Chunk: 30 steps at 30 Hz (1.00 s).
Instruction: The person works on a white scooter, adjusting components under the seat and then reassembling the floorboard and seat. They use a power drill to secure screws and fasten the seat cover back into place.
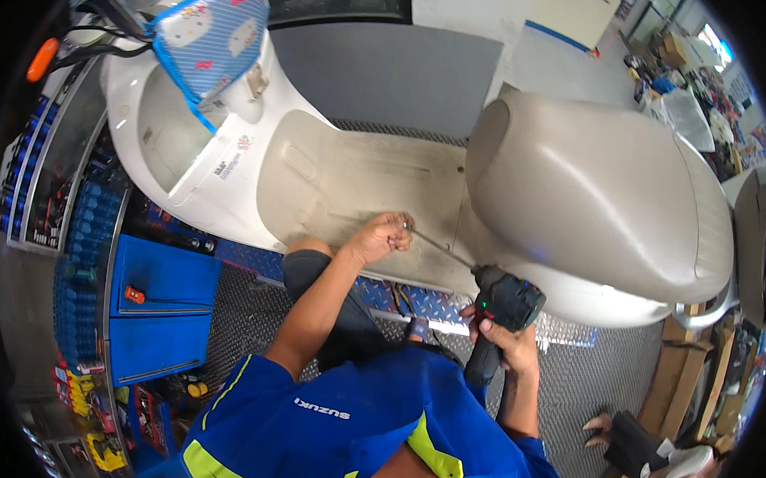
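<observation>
My left hand (386, 237) is closed in a pinch at the far end of a long metal bit shaft (442, 246); any small part between the fingertips is too small to make out. That shaft comes out of a black cordless drill (507, 301), whose grip my right hand (500, 338) wraps round. Both hands are over the beige floorboard (367, 177) of a white scooter (189, 188). Its large beige seat (598, 197) is to the right, just beyond the drill. A blue patterned bag (208, 35) hangs at the handlebar end on the upper left.
Blue tool cabinets (163, 276) and racks of tools (87, 252) line the left. Below the scooter are a blue treadplate edge (550, 333) and grey textured mat (591, 376). Cardboard (680, 380) lies at the lower right, a heap of goods (687, 116) at the upper right.
</observation>
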### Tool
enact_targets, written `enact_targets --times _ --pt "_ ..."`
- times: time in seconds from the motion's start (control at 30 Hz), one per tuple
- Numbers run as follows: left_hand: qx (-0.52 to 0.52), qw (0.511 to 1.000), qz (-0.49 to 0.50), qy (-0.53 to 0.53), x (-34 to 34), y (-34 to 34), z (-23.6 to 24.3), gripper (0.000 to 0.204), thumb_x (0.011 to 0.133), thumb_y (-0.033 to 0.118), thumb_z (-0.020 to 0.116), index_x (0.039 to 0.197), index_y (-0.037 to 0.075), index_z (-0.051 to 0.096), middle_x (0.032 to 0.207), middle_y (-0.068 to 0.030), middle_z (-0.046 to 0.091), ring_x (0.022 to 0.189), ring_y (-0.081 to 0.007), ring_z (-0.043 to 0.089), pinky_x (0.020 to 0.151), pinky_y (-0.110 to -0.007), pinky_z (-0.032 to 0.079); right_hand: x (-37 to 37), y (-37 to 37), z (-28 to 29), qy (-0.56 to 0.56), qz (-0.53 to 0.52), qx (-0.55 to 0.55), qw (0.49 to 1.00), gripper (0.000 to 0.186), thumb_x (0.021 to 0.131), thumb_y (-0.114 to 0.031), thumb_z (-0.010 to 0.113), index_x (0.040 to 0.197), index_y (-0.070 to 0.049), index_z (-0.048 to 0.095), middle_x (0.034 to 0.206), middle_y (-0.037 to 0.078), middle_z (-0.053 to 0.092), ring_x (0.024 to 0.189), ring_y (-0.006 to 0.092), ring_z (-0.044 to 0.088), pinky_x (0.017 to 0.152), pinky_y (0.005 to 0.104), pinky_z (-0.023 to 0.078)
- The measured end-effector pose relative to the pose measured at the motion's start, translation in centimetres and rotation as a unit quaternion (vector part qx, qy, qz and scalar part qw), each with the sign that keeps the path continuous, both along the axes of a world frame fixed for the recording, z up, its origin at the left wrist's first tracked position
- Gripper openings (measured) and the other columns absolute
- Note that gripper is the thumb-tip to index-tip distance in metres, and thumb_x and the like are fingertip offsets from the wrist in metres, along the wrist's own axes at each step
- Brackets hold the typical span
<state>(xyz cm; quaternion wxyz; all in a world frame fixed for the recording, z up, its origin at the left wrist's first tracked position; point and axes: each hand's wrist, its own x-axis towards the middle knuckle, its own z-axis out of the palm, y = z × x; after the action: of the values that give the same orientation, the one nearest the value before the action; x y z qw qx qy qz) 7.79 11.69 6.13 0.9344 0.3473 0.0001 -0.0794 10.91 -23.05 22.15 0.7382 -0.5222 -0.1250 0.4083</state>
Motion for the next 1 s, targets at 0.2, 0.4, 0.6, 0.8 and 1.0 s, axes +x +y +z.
enact_targets --times 0.2,0.4,0.6,0.8,1.0 --pt "0.042 0.997 0.054 0.026 -0.2 0.3 -0.4 0.054 0.102 0.048 0.062 0.127 0.0 0.059 0.067 0.0065 0.034 0.06 -0.0071 0.034 0.063 -0.026 0.034 0.1 -0.6 4.0 -0.061 -0.031 -0.074 0.995 0.051 0.087 -0.005 0.078 0.131 0.007 0.054 0.107 0.021 0.07 0.075 0.022 0.069 0.064 0.0364 0.06" --pt "0.135 0.971 0.18 0.079 0.8 1.1 -0.1 0.05 0.107 0.048 0.054 0.114 -0.001 0.059 0.066 0.0055 0.036 0.058 -0.0078 0.035 0.063 -0.028 0.036 0.5 -1.5 6.1 -0.131 -0.003 -0.193 0.973 0.05 0.086 0.001 0.072 0.133 0.006 0.055 0.102 0.015 0.071 0.074 0.018 0.068 0.064 0.0339 0.06" --pt "0.138 0.961 0.219 0.096 0.9 1.4 0.3 0.046 0.108 0.044 0.054 0.11 -0.001 0.059 0.065 0.0039 0.038 0.057 -0.008 0.037 0.062 -0.028 0.037 1.1 -0.3 5.5 -0.12 0.02 -0.232 0.965 0.059 0.084 0.001 0.072 0.139 0.002 0.05 0.092 0.01 0.069 0.07 0.0157 0.067 0.059 0.0322 0.057" --pt "0.141 0.957 0.234 0.098 1.0 2.1 0.2 0.044 0.108 0.042 0.054 0.111 -0.002 0.059 0.065 0.0036 0.04 0.057 -0.0079 0.037 0.061 -0.027 0.038 2.1 1.1 5.3 -0.144 0.047 -0.263 0.953 0.023 0.085 -0.006 0.074 0.103 0.003 0.063 0.08 0.008 0.067 0.063 0.0151 0.065 0.056 0.0328 0.056" --pt "0.166 0.949 0.248 0.1 1.2 2.0 0.9 0.037 0.109 0.035 0.056 0.108 -0.001 0.061 0.067 0.0035 0.042 0.058 -0.0077 0.038 0.06 -0.027 0.039 2.4 2.6 5.8 -0.156 0.058 -0.297 0.94 0.02 0.085 -0.007 0.074 0.097 0.003 0.062 0.077 0.006 0.066 0.061 0.0155 0.065 0.055 0.0334 0.055"
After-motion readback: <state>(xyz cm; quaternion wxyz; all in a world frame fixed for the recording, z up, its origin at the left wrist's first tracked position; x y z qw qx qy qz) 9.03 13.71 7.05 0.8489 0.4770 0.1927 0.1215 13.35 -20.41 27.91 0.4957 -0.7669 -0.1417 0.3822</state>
